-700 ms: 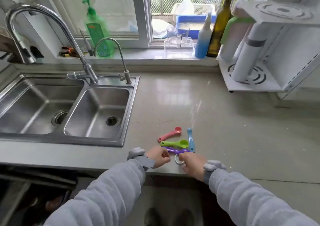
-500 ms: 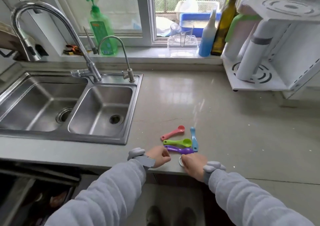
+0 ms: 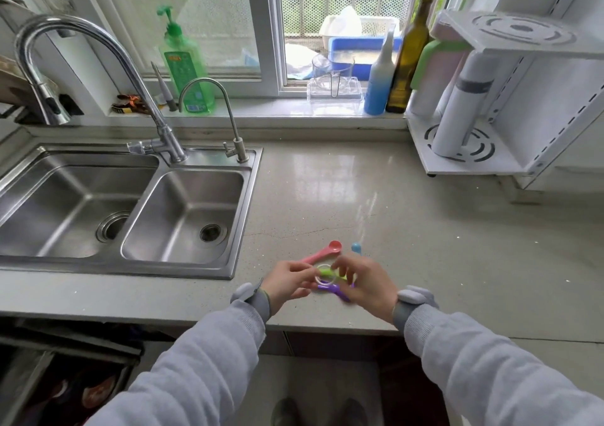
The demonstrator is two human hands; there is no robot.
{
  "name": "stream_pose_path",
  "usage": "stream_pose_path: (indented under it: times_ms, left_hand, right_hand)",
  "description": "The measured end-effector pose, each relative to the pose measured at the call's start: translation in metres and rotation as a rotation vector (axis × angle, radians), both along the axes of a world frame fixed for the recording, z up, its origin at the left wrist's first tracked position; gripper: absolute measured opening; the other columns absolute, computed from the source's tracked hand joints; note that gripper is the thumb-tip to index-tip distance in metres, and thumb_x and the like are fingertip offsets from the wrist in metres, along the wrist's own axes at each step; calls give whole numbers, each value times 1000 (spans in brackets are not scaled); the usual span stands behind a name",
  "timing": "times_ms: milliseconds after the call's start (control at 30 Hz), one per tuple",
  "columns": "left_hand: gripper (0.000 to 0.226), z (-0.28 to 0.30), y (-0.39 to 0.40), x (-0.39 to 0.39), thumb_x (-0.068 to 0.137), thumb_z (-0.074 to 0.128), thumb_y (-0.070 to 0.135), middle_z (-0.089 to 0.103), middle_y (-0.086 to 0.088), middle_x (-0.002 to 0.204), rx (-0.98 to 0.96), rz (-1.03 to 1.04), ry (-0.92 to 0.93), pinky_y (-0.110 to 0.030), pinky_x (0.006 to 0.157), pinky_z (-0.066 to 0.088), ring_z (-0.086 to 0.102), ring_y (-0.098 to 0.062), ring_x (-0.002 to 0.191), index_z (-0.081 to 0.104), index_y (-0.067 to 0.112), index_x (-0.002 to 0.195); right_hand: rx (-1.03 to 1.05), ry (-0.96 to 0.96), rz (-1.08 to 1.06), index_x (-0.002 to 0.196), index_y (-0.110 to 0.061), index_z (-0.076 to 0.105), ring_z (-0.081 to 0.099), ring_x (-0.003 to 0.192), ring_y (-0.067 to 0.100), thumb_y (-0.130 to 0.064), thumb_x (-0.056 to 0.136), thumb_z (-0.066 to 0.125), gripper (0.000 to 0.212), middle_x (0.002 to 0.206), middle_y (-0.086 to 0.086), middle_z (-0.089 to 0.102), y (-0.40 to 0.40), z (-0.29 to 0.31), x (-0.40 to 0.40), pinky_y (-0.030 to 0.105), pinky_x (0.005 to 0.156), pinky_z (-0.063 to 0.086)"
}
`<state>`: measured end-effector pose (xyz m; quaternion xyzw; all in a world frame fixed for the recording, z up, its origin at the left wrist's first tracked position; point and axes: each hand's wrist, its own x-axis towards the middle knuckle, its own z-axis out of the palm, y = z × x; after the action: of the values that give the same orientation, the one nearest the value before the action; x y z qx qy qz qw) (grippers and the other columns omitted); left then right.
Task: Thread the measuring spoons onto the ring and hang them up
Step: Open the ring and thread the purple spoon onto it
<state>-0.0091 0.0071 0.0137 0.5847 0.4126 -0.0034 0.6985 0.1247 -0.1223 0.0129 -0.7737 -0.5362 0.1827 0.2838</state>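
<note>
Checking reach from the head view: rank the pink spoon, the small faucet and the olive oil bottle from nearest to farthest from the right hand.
From the right hand:
1. Pink spoon, just beyond the fingers on the counter.
2. Small faucet, back left at the sink rim.
3. Olive oil bottle, far back on the windowsill.

— How much of the blue spoon [image 3: 356, 248] shows?
— Only its bowl; the right hand [image 3: 366, 286] hides the handle.
— And the green spoon [image 3: 327, 273]?
— A sliver between both hands, behind the ring [image 3: 322, 273].
— Is the purple spoon [image 3: 331, 290] on the ring?
— Too blurred to tell.
— The left hand [image 3: 286, 282]?
— Its fingertips smear with motion.
— The sink [image 3: 124, 203]?
— Cut off at the left edge.
</note>
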Motion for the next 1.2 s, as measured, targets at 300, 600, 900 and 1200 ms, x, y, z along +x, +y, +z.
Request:
stream_pose_path:
  times_ms: [300, 600, 900, 1200]
  left_hand:
    - [29, 9, -6, 4, 86, 66, 15, 67, -12, 84, 51, 155, -125, -20, 66, 59, 66, -12, 66, 66, -7, 105]
    - [22, 19, -11, 3, 88, 61, 26, 68, 3, 77, 133, 75, -98, -15, 58, 54, 62, -4, 64, 70, 8, 99]
    - [18, 17, -25, 13, 92, 54, 15, 59, -2, 69, -137, 266, -138, -17, 57, 49, 58, -10, 64, 67, 2, 92]
    - [16, 15, -9, 20, 93, 53, 12, 60, -5, 69, 97, 218, -108, -18, 57, 49, 55, -5, 51, 66, 3, 89]
  right_hand:
    - [-72, 1058, -407, 91, -2, 67, 63, 60, 15, -21, 89, 60, 21, 73, 9, 66, 4, 15, -3, 22, 58, 56]
    - [-9, 832, -292, 83, 0, 66, 63, 59, 17, -8, 83, 65, 8, 70, 12, 66, 9, 21, -6, 22, 56, 56]
    - [90, 707, -261, 80, 4, 62, 59, 54, 10, -7, 82, 66, 12, 66, 10, 63, 4, 16, -10, 20, 53, 51]
    - [-13, 775, -375, 83, -6, 66, 55, 52, 12, -15, 89, 58, 13, 67, 7, 61, 7, 6, 7, 19, 49, 47]
